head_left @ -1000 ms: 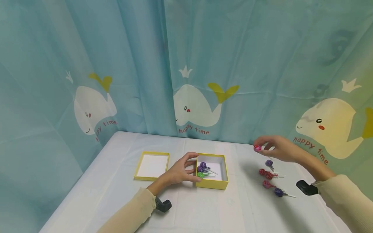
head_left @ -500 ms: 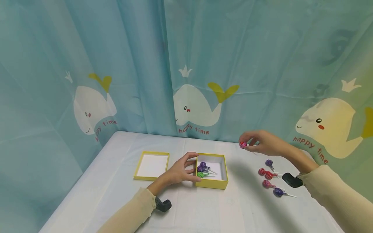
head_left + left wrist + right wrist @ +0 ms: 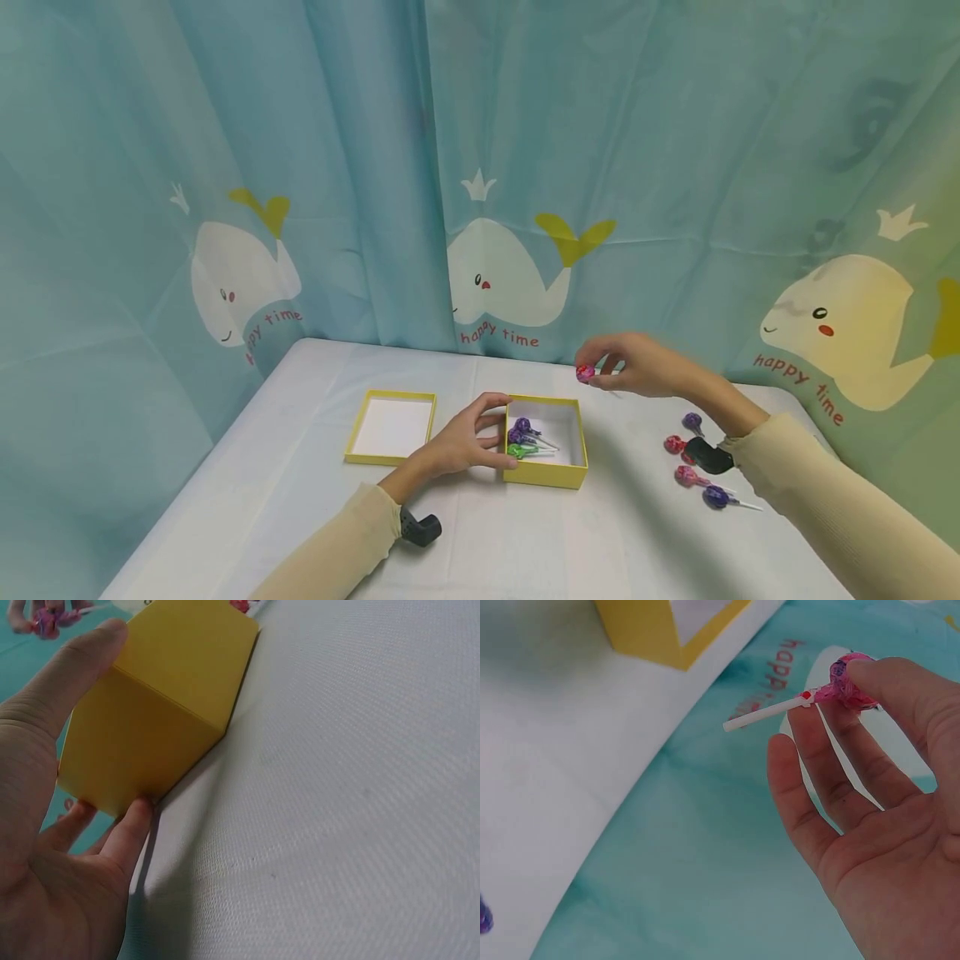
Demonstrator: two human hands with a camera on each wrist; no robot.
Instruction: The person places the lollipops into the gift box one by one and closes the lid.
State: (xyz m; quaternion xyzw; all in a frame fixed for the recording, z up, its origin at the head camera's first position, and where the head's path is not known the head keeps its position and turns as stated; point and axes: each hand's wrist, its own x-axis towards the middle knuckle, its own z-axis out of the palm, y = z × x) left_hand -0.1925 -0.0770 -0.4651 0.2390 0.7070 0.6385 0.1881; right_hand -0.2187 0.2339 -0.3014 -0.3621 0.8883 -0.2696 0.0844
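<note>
My right hand pinches a pink lollipop by its wrapped head, above the table behind the box's right part. In the right wrist view its white stick points away from the fingers. My left hand holds the yellow box at its left side, thumb by the front corner and fingers along the left wall. The left wrist view shows the thumb and fingertips against the box's yellow walls. Inside the box lie purple lollipops and a green lollipop, toward the left.
A shallow yellow-rimmed lid lies left of the box. At right on the white table are loose lollipops: purple, red, pink and dark purple. A whale-print curtain hangs behind the table.
My right hand has carried the pink lollipop leftward from beyond the loose lollipops to near the box's back right. The left hand and box stay put.
</note>
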